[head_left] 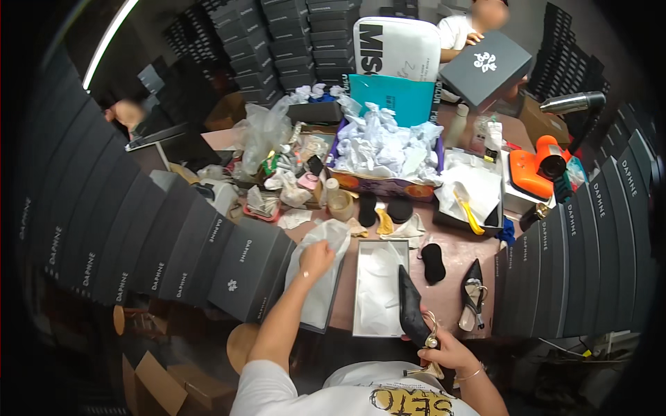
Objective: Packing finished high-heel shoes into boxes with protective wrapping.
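Note:
My left hand [316, 259] is closed on a sheet of white tissue paper [333, 236], which spreads over an open dark box [320, 326]. In my right hand [454, 352] is a black pointed-toe heeled shoe [412, 312] with a gold and pearl ornament, its toe pointing away from me. The shoe is beside the right edge of a white-lined shallow box [358, 291] with white paper [380, 288] in it. A second black pointed shoe [472, 288] lies on the table, to the right of a black oval pad [433, 263].
Dark shoe boxes [239, 270] line the left, and more boxes [576, 270] stand at right. Behind are a purple carton [374, 184] of crumpled paper, a bottle [339, 201], a yellow-handled tool [469, 211] and an orange device [533, 173]. Across the table a person holds a grey box [489, 76].

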A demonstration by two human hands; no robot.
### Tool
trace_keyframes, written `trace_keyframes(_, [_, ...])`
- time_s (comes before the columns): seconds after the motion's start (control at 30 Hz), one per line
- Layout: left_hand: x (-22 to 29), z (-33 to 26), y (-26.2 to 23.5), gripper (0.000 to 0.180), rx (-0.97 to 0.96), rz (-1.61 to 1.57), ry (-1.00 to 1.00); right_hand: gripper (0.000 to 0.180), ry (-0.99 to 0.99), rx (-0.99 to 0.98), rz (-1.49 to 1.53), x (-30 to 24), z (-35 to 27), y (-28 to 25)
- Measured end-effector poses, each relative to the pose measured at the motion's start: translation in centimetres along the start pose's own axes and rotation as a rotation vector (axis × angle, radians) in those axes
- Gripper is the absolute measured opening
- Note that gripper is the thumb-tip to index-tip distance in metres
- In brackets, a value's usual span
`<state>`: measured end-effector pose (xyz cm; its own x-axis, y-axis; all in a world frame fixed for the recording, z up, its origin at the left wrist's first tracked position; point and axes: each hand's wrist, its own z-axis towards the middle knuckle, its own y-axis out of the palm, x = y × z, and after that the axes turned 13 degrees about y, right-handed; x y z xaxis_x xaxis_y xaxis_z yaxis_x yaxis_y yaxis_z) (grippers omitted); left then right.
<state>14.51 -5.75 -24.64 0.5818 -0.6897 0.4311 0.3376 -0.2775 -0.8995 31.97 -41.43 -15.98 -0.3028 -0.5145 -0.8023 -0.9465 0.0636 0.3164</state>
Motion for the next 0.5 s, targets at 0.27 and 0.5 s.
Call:
trace_keyframes(0.27, [11.1,-24.1,-2.0,0.017,0.555,-0.426,-0.082,0.033,0.415,-0.459,0.186,-2.0,12.5,6.1])
trace_keyframes(0.5, [8.6,-29.2,1.2,0.047,0.844,-0.050,-0.230,0.044,0.390,-0.170,-0.325,6.0,10.6,12.6])
